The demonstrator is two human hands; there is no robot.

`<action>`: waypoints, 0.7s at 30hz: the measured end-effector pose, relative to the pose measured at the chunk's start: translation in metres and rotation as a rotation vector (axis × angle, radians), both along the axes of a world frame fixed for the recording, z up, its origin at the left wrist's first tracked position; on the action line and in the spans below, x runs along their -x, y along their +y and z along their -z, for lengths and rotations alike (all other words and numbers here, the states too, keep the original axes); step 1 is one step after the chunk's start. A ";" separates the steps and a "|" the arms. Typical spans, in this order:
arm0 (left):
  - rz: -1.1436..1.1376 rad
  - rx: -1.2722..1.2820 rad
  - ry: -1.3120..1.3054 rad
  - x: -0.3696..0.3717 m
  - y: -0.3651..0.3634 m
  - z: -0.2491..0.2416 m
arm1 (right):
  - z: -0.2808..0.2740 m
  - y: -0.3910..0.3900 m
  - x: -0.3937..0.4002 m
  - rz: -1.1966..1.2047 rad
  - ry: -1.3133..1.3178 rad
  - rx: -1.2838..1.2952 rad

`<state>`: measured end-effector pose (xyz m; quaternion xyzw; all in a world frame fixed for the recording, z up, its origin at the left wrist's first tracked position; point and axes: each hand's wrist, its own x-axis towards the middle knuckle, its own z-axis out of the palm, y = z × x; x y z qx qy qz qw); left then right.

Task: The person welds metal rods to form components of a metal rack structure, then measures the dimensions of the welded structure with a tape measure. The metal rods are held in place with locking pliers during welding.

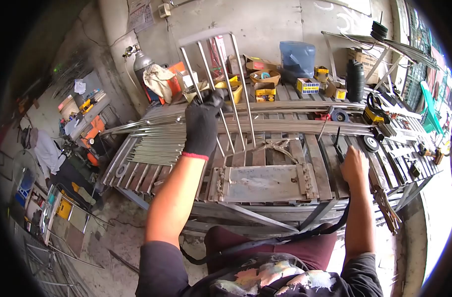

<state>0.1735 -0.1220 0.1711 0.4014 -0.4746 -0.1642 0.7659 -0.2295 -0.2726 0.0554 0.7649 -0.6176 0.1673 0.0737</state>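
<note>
My left hand [204, 121], in a black glove with a red cuff, is closed round one bar of a metal frame [206, 35]. The frame has several parallel bars joined to a flat crosspiece at the top, and it stands up over the slatted bench. My right hand [355, 166] is bare and wrapped round the black handle of a welding torch [338, 143], whose dark cable [280, 241] hangs down and crosses my lap. Between my hands a flat metal jig plate [263, 182] lies on the bench, with locking pliers [280, 147] just behind it.
Thin metal rods [159, 143] lie side by side on the left of the slatted bench [315, 163]. Grinding discs [371, 143], small boxes [265, 92] and a blue container [297, 57] sit farther back. A gas cylinder [142, 61] stands behind; another person [48, 151] is at far left.
</note>
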 end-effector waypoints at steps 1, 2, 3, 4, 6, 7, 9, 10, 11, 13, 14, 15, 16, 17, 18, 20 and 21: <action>-0.067 -0.047 0.042 -0.001 -0.005 0.000 | -0.012 0.005 -0.007 -0.039 -0.058 0.052; -0.236 -0.142 -0.259 -0.007 -0.005 0.001 | -0.024 0.012 -0.013 -0.078 -0.114 0.099; -0.121 -0.035 -0.057 -0.004 -0.014 0.000 | -0.037 0.018 -0.018 -0.113 -0.148 0.150; -0.012 0.068 0.148 -0.001 -0.022 0.000 | -0.050 0.026 -0.022 -0.147 -0.184 0.196; 0.160 0.198 0.359 0.007 -0.026 -0.006 | -0.075 0.039 -0.032 -0.194 -0.230 0.369; 0.249 0.227 0.517 -0.001 -0.034 -0.007 | -0.087 0.044 -0.034 -0.211 -0.241 0.390; 0.306 0.249 0.580 -0.009 -0.038 -0.010 | -0.103 0.049 -0.037 -0.252 -0.302 0.482; 0.320 0.252 0.601 -0.009 -0.038 -0.012 | -0.110 0.051 -0.038 -0.255 -0.314 0.501; 0.310 0.266 0.616 -0.007 -0.038 -0.013 | -0.117 0.053 -0.038 -0.261 -0.327 0.523; 0.283 0.296 0.646 -0.004 -0.035 -0.014 | -0.130 0.062 -0.039 -0.281 -0.363 0.560; 0.295 0.304 0.632 -0.004 -0.034 -0.015 | -0.133 0.063 -0.037 -0.280 -0.358 0.594; 0.306 0.309 0.619 -0.004 -0.034 -0.014 | -0.134 0.063 -0.034 -0.278 -0.353 0.626; 0.316 0.314 0.605 -0.002 -0.032 -0.015 | -0.135 0.063 -0.033 -0.276 -0.349 0.657; 0.334 0.334 0.583 0.001 -0.031 -0.016 | -0.137 0.064 -0.032 -0.299 -0.388 0.689; 0.353 0.354 0.562 0.005 -0.030 -0.017 | -0.138 0.066 -0.032 -0.321 -0.424 0.698; 0.508 0.363 0.527 0.023 -0.022 -0.023 | -0.138 0.071 -0.031 -0.357 -0.487 0.711; 0.644 0.349 0.516 0.035 -0.016 -0.025 | -0.137 0.070 -0.032 -0.413 -0.541 0.728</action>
